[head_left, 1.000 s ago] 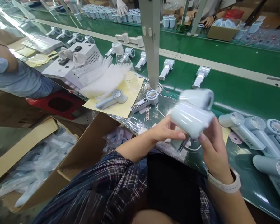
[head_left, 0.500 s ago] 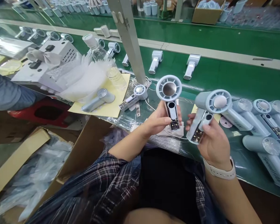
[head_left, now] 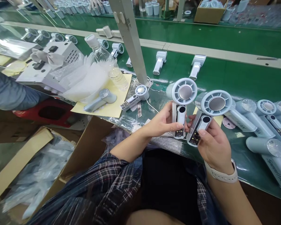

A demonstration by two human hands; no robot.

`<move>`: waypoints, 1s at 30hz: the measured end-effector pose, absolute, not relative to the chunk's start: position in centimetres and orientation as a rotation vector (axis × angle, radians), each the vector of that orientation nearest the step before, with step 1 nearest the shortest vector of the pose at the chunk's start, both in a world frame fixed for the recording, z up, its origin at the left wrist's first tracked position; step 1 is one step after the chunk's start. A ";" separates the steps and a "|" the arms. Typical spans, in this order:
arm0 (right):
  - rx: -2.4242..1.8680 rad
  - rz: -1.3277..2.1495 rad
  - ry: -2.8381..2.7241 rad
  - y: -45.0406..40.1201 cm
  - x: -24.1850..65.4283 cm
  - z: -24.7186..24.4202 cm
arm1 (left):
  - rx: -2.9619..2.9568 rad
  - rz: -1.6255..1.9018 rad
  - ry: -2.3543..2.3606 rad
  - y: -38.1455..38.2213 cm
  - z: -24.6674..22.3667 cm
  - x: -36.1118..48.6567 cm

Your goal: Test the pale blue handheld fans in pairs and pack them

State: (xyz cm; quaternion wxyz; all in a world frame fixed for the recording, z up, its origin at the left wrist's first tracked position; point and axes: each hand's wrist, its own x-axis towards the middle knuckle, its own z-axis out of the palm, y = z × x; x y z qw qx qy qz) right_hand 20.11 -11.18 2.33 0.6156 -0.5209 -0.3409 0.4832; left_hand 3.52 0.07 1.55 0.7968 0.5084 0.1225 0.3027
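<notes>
My left hand (head_left: 162,122) is closed round the handle of a pale blue handheld fan (head_left: 184,91), its thumb on the handle front. A second handheld fan (head_left: 215,104), of the same kind, is gripped in my right hand (head_left: 215,142), thumb on its handle too. Both fans stand upright side by side, round heads toward me, with dark circuit boards showing low in the handles. My fingers hide the sides of the handles. On the bench left of them lies another fan (head_left: 137,97) with its board exposed.
Several pale blue fans (head_left: 257,117) lie in a pile on the right. More fans (head_left: 159,62) lie on the green conveyor (head_left: 213,40) behind a metal post (head_left: 131,40). A bottle (head_left: 117,78) stands at left; an open carton (head_left: 84,140) of bagged parts sits below.
My left hand has brought its fan to the right, close beside the other. The right-hand fan has turned to face me more. Fans on the conveyor appear slightly farther right.
</notes>
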 end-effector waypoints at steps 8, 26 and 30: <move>-1.066 1.149 -0.748 -11.5 20.0 1.4 | 1.134 0.673 0.214 0.3 0.3 3.8; -1.041 1.126 -0.676 -11.1 19.3 1.0 | 1.100 0.659 0.303 0.5 -0.9 4.3; -1.043 1.050 -0.678 -11.0 19.4 1.3 | 1.191 0.673 0.315 0.6 0.2 3.9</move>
